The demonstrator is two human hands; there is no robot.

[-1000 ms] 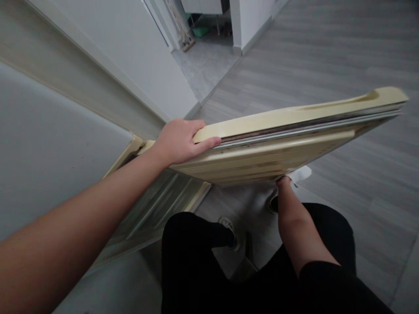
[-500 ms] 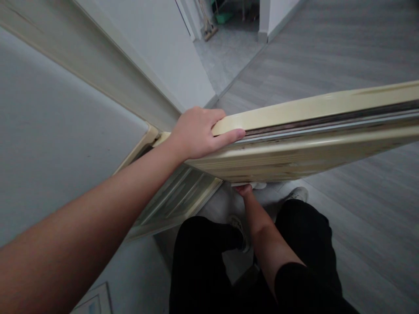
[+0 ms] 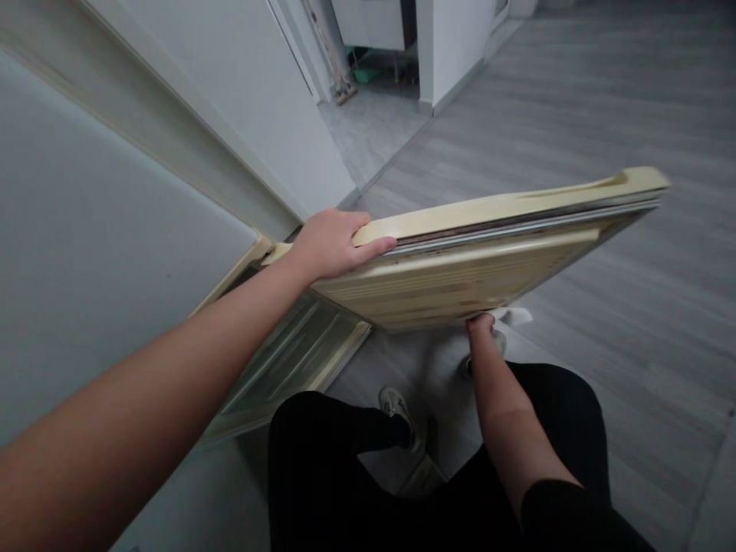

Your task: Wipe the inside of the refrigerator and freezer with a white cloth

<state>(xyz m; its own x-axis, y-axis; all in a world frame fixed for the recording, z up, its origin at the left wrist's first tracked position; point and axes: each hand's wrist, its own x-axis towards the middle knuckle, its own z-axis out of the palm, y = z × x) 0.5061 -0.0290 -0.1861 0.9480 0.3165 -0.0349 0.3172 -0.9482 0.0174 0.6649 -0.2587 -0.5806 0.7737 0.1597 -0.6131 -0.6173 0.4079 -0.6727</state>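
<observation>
A cream-coloured appliance door stands swung open in front of me, seen from above. My left hand is closed over the top edge of the door near its hinge side, with the fingers wrapped onto the outer face. My right hand reaches under the door's lower inner side, and the door hides its fingers. A small white thing, perhaps a cloth, shows right beside that hand. The open cabinet with pale shelves lies below my left arm.
My legs in black trousers and my shoes stand on the grey plank floor. A white wall runs along the left. A doorway at the back opens onto a tiled room with a broom.
My left hand keeps its hold on the door's top edge. My right hand slid left under the door, then back to the right. The view swung right, then returned.
</observation>
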